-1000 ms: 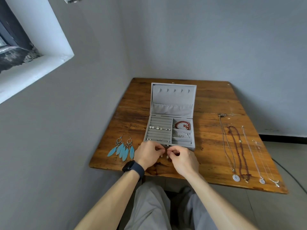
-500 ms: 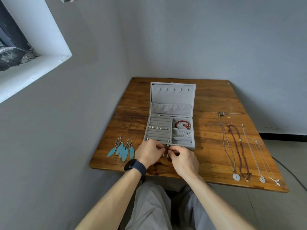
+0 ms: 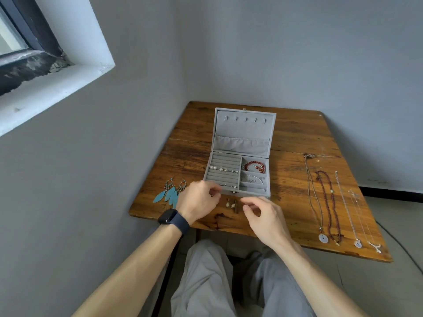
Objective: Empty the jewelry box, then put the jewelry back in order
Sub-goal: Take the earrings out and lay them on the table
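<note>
The jewelry box [image 3: 242, 133] stands open in the middle of the surface [image 3: 293, 138]. Its lid leans back toward 12 o'clock, so every compartment is easy to reach.

The emptying seems to be only partly done. The necklaces [image 3: 327, 202] lie at 3 o'clock of the box in straight lines side by side, probably so that the chains do not tangle. The feather earrings [image 3: 170, 193] lie together as a pair at 8 o'clock. A pair of small drop earrings [image 3: 231, 204] rests at 6 o'clock, just beside the front wall of the box and between the two hands.

Inside the box I see pearl studs [image 3: 223, 168] in the ring rolls on the 9 o'clock half. A red bracelet [image 3: 255, 167] lies in the far compartment at 3 o'clock, and a silver chain [image 3: 251, 179] in the compartment next nearer.

The left grip [image 3: 199, 200] has curled fingers at the front edge of the box; I cannot tell if it pinches something. The right grip [image 3: 263, 216] hovers at 4 o'clock of the drop earrings, its fingers loosely bent, and it holds nothing visible.
</note>
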The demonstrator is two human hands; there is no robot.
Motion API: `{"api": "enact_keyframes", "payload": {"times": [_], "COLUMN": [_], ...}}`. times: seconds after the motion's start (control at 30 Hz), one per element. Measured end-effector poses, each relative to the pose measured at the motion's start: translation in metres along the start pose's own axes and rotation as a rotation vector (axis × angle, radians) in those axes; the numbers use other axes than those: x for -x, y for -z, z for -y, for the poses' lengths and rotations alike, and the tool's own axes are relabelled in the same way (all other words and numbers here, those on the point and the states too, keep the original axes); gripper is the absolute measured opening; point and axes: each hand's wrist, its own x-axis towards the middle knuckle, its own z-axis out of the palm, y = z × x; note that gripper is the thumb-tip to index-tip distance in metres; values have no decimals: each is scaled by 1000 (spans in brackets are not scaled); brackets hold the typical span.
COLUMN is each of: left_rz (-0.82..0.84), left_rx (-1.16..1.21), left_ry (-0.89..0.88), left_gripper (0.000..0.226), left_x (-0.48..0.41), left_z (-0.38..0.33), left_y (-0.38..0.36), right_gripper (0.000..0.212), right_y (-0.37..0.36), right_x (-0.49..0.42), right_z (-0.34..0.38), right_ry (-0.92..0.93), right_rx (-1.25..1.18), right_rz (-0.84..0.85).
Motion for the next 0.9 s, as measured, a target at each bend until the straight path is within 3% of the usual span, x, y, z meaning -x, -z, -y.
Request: {"api": "enact_keyframes", "payload": {"times": [0.2,0.5,0.7,0.9], "left_rz": [-121,-77,-114,-142], "left_rx": [-83,-223,-346,-252], "left_ry": [-13,37,-10,21], "left_gripper": [25,38,33,29], "left_x": [-8,-65,-92,-95], "left_z": [16,26,32,37], "left_y": [8,4,-6,-14], "right_gripper": [23,26,29,34], "right_y": [13,-2,-28,-57], "right_x": [-9,-77,-125,-154], "right_z": [8,24,21,25], "right_ry": [111,170,169,183], "right_rx": [70,170,263,405], "right_rz": [-7,35,79,99]}}
